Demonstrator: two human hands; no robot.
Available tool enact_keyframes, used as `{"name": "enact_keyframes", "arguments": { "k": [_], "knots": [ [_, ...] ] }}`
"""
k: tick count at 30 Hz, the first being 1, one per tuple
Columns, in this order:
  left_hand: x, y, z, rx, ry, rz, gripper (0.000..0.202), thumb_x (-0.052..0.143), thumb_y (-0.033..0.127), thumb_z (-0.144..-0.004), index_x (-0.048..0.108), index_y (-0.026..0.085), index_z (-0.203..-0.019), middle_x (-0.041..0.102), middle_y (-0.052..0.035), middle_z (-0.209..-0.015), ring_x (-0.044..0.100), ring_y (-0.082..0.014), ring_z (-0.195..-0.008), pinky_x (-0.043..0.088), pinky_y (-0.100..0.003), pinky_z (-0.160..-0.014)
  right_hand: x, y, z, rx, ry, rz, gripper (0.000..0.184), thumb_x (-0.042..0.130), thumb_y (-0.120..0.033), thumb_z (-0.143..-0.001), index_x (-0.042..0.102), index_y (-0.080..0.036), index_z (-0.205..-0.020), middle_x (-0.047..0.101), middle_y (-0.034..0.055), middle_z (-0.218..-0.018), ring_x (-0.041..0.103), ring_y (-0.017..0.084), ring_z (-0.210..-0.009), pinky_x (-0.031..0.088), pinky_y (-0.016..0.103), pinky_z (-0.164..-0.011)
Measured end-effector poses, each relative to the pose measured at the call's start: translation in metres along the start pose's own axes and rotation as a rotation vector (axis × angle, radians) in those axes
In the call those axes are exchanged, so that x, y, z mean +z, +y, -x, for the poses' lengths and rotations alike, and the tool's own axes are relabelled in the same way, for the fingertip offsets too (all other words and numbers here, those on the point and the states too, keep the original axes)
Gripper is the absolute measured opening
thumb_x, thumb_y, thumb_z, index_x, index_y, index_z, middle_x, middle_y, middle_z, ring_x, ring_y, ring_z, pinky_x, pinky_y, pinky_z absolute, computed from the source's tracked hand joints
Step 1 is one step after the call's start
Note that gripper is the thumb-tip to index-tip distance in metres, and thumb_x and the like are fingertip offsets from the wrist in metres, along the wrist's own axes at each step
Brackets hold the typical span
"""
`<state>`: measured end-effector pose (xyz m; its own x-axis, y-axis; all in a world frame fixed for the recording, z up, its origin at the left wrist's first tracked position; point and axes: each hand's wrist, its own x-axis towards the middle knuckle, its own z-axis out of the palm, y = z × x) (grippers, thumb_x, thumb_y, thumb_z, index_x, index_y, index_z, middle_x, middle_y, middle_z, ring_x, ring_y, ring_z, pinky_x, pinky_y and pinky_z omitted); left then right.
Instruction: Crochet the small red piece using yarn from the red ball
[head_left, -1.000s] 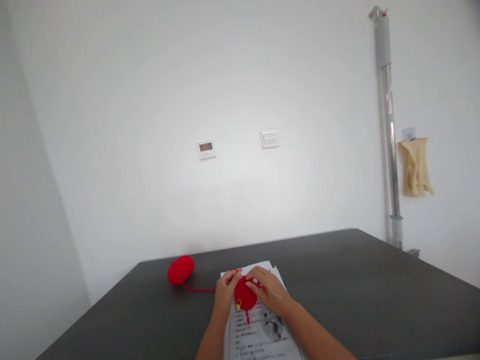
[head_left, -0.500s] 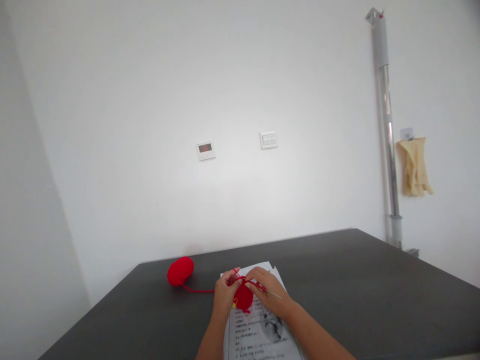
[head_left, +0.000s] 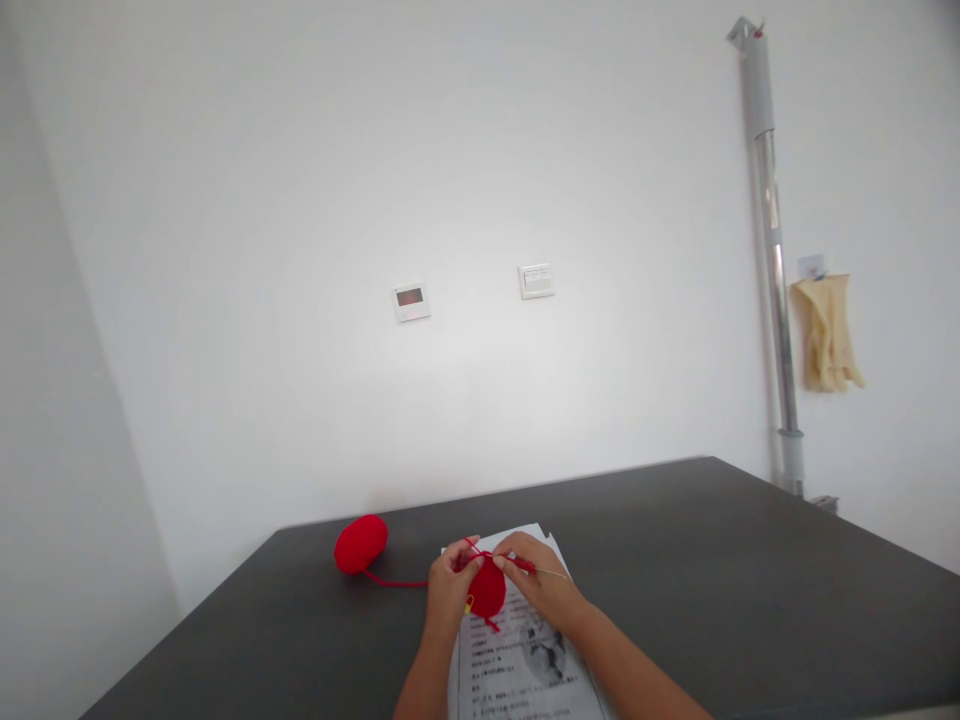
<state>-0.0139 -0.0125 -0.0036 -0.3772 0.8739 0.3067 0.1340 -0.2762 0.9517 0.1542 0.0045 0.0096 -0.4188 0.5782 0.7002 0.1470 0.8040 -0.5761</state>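
Note:
My left hand (head_left: 448, 592) pinches the edge of a round red crochet piece (head_left: 487, 590), which carries a small yellow stitch marker (head_left: 469, 604). Red yarn runs over its fingers. My right hand (head_left: 541, 585) is closed on a thin crochet hook (head_left: 541, 571), whose tip sits at the top of the piece. Both hands hover over a printed paper sheet (head_left: 517, 660) on the dark table (head_left: 712, 580). A red yarn ball (head_left: 361, 543) lies to the left, its strand (head_left: 394, 581) trailing to my left hand.
The table meets a white wall carrying a small display panel (head_left: 411, 301) and a switch plate (head_left: 537, 281). A metal pipe (head_left: 772, 260) rises at the back right corner, with pale rubber gloves (head_left: 827, 335) hung beside it.
The crochet piece has turned slightly in my left hand and its hanging tail has lifted. My right hand has levelled the hook a little.

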Motion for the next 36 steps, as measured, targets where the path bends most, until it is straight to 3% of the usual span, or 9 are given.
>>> {"name": "enact_keyframes", "arguments": {
  "k": [18,27,36],
  "knots": [
    [0.002,0.011,0.003,-0.023,-0.071,0.044,0.016,0.068,0.021,-0.052,0.066,0.013,-0.066,0.065,-0.0034,-0.061,0.056,-0.0161,-0.058,0.042,-0.026,-0.058,-0.005,0.000,-0.004,0.206,0.061,-0.331,0.025,0.051,-0.030,-0.082,0.057,-0.016,-0.063,0.054,-0.0005,-0.058,0.049,0.013,-0.058,0.038,0.024,-0.059],
    [-0.002,0.007,0.006,-0.153,-0.174,0.159,0.019,0.073,0.022,-0.052,0.068,0.012,-0.067,0.065,-0.0045,-0.061,0.055,-0.0142,-0.056,0.040,-0.025,-0.057,-0.008,0.003,-0.008,0.293,0.015,-0.563,0.027,0.055,-0.039,-0.078,0.057,-0.016,-0.065,0.057,0.0001,-0.056,0.051,0.013,-0.054,0.041,0.026,-0.057],
    [0.002,0.015,0.014,-0.318,-0.287,0.413,0.026,0.079,0.020,-0.048,0.070,0.011,-0.071,0.069,-0.0078,-0.068,0.060,-0.0156,-0.061,0.043,-0.026,-0.064,-0.007,-0.001,-0.007,0.190,-0.002,-0.428,0.026,0.053,-0.039,-0.082,0.059,-0.017,-0.069,0.056,0.0001,-0.064,0.052,0.014,-0.065,0.041,0.026,-0.064]
  ]
}}
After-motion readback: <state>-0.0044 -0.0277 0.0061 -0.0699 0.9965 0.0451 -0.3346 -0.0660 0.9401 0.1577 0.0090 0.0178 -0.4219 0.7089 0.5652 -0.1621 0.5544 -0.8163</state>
